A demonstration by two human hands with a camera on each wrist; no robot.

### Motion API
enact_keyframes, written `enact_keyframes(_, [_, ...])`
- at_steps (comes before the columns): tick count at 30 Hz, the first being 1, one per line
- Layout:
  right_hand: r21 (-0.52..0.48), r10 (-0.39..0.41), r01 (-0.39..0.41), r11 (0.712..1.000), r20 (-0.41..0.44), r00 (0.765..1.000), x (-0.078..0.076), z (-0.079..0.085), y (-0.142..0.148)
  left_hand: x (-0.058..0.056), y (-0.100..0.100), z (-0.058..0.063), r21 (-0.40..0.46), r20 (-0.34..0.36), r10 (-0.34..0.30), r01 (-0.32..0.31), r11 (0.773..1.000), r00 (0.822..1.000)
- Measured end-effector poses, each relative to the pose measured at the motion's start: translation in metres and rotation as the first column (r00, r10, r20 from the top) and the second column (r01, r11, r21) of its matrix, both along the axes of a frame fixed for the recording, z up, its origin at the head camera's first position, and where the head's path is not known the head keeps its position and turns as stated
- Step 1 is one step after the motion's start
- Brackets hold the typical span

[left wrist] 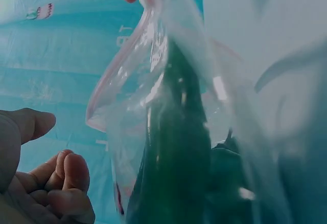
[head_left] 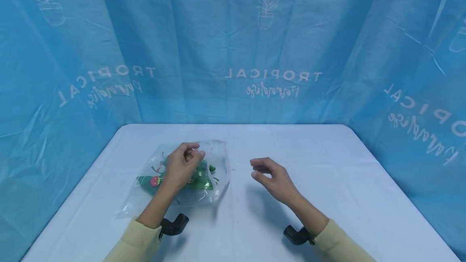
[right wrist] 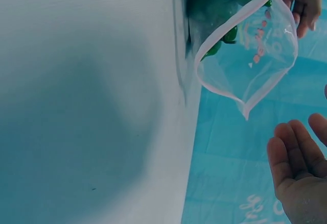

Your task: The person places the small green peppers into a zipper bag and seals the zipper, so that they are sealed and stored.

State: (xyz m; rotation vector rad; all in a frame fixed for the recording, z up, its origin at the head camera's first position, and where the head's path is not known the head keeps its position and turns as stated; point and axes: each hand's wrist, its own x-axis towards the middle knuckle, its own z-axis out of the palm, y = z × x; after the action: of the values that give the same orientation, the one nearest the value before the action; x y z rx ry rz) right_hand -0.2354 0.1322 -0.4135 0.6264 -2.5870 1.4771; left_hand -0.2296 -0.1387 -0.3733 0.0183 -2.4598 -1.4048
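Observation:
A clear zip bag (head_left: 123,207) with a pink-edged mouth lies on the left of the table. Inside it are glossy green vegetables (head_left: 202,181), which look like peppers; a red shape (head_left: 155,180) shows beside them, printed or inside, I cannot tell which. My left hand (head_left: 182,165) hovers over the bag, fingers loosely bent and thumb apart; in the left wrist view this hand (left wrist: 46,178) has nothing between thumb and fingers. The bag's mouth gapes in the right wrist view. My right hand (head_left: 274,181) is raised right of the bag, apart from it, fingers relaxed and holding nothing.
The white table (head_left: 309,144) stretches under both hands. Blue curtains (head_left: 233,51) with mirrored lettering hang behind it and at both sides. A black camera mount (head_left: 174,225) is strapped to each wrist.

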Motion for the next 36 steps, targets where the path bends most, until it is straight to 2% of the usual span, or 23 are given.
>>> enact_keyframes(7, [-0.006,-0.016,0.016,1.0,0.02,1.0,0.003,-0.001,0.001,0.023,-0.005,-0.004,0.038,-0.003,-0.018,0.018,0.999,1.0])
enact_keyframes(9, [-0.01,-0.019,0.019,1.0,0.03,0.999,0.004,0.0,0.001,0.03,-0.006,-0.005,0.054,0.015,-0.029,0.028,0.998,0.999])
enact_keyframes(14, [-0.026,-0.011,0.013,1.0,0.06,0.998,0.006,0.0,0.0,0.048,-0.011,-0.01,0.165,0.075,-0.089,0.075,0.983,0.993])
enact_keyframes(18, [-0.037,0.005,-0.002,0.999,0.059,0.998,0.007,-0.002,-0.001,0.064,-0.014,-0.013,0.274,0.129,-0.138,0.098,0.957,0.982])
enact_keyframes(24, [-0.029,0.019,-0.017,0.999,0.067,0.998,0.007,-0.004,-0.003,0.081,-0.013,-0.023,0.442,0.202,-0.241,0.131,0.888,0.949])
enact_keyframes(31, [-0.022,0.053,-0.051,0.998,0.072,0.996,0.011,-0.004,-0.011,0.093,-0.006,-0.036,0.525,0.289,-0.305,0.117,0.843,0.907])
enact_keyframes(36, [-0.017,0.063,-0.062,0.998,0.097,0.993,0.015,-0.004,-0.019,0.099,-0.001,-0.05,0.579,0.297,-0.379,0.151,0.801,0.876])
